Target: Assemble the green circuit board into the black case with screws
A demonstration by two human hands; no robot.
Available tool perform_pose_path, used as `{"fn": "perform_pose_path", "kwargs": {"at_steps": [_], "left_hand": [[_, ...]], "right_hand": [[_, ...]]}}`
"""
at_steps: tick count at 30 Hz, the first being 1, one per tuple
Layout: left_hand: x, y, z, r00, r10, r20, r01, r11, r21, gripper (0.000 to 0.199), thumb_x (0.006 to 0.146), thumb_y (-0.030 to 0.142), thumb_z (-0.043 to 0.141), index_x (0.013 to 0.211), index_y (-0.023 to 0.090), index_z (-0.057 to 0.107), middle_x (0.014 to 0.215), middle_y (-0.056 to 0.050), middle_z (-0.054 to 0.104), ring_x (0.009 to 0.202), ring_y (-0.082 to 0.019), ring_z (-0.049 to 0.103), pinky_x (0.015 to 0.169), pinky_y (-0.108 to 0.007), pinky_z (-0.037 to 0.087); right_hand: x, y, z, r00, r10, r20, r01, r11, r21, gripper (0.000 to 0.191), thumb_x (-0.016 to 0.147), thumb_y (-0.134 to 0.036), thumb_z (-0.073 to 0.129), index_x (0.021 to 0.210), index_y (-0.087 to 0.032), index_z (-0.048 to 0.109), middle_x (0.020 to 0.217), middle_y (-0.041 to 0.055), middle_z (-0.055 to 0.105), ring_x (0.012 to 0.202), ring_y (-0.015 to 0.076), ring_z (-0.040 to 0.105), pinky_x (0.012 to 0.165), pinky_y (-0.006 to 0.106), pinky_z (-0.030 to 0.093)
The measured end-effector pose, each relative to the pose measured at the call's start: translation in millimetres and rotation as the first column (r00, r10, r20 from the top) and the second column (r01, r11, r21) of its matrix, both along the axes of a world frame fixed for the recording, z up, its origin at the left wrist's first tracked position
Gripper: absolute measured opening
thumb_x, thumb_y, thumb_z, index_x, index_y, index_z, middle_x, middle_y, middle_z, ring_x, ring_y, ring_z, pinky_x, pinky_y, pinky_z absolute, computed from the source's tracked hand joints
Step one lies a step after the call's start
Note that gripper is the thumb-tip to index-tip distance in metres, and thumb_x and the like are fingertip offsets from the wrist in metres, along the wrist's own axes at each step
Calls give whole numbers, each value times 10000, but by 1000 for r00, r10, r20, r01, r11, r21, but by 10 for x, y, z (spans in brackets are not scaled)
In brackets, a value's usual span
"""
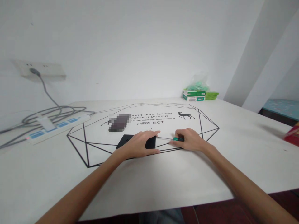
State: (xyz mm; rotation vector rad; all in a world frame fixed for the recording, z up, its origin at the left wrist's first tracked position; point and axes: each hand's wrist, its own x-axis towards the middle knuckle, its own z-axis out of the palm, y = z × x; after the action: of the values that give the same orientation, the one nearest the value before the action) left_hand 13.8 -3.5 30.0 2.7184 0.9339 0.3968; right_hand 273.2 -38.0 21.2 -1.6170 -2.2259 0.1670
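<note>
I'm steadying the black box (151, 143) on the surface's (144, 183) near side, left grip (141, 144) holding it, right grip (189, 140) clasping a screwdriver (178, 139) at its right edge, seemingly needing careful alignment.

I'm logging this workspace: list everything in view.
Wall: 1, white, behind
Socket panel: 1, white, left
Plug: 1, grey, in panel
Cables: several, grey, left
Power strip: 1, white/blue, left
Table: 1, white with black print, centre
Pixelated item: 1, dark, centre
Flat case: 1, black, centre
Screwdriver: 1, green/black handle, centre
Boxes: several, green/white, back right
Bag: 1, clear, on boxes
Surface: 1, blue, far right
Cropped item: 1, red, right edge
Left grip: 1, on flat case
Right grip: 1, on screwdriver
</note>
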Motion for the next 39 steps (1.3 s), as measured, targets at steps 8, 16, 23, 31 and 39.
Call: {"fn": "perform_pose_path", "kwargs": {"at_steps": [8, 16, 23, 31, 39], "left_hand": [[10, -22, 20, 1000, -10, 28, 11, 1000, -19, 762, 814, 562, 623, 1459, 277, 336, 1342, -76, 568, 1237, -284, 509, 1042, -429, 370], [16, -54, 44, 999, 35, -6, -35, 998, -46, 802, 804, 577, 620, 1463, 252, 298, 1351, -91, 548, 1175, -300, 539, 1006, -427, 392], [19, -47, 30, 999, 39, 29, -38, 998, -58, 732, 868, 593, 521, 1462, 222, 308, 1317, -101, 569, 1218, -285, 516, 1039, -413, 364], [20, -64, 47, 996, 50, 72, -48, 998, -29, 715, 849, 556, 578, 1437, 243, 322, 1322, -113, 562, 1210, -284, 527, 1033, -416, 373], [12, -66, 52, 996, 46, 73, -41, 996, -74, 811, 806, 599, 610, 1461, 244, 291, 1332, -115, 550, 1220, -294, 514, 1032, -430, 380]], "right_hand": [[39, 11, 5, 999, -36, 40, 33, 997, 68, 405, 757, -564, 631, 591, -202, 557, 600, 0, 554, 558, 129, 421, 534, 266, 253], [60, 42, -40, 1000, -3, -25, 3, 1000, 4, 310, 739, -493, 668, 711, -215, 534, 583, -36, 529, 545, 121, 420, 542, 246, 287], [52, 29, -7, 999, -31, 18, 30, 999, 36, 428, 835, -570, 526, 616, -203, 532, 586, 3, 550, 566, 137, 443, 562, 268, 275], [92, 41, -8, 999, -23, -34, 25, 998, 65, 349, 768, -525, 623, 668, -204, 525, 693, -4, 581, 621, 134, 463, 579, 260, 295], [71, 14, -5, 999, -28, -36, 29, 999, 28, 344, 740, -510, 649, 698, -226, 459, 607, -43, 522, 570, 128, 429, 560, 252, 276]]}}
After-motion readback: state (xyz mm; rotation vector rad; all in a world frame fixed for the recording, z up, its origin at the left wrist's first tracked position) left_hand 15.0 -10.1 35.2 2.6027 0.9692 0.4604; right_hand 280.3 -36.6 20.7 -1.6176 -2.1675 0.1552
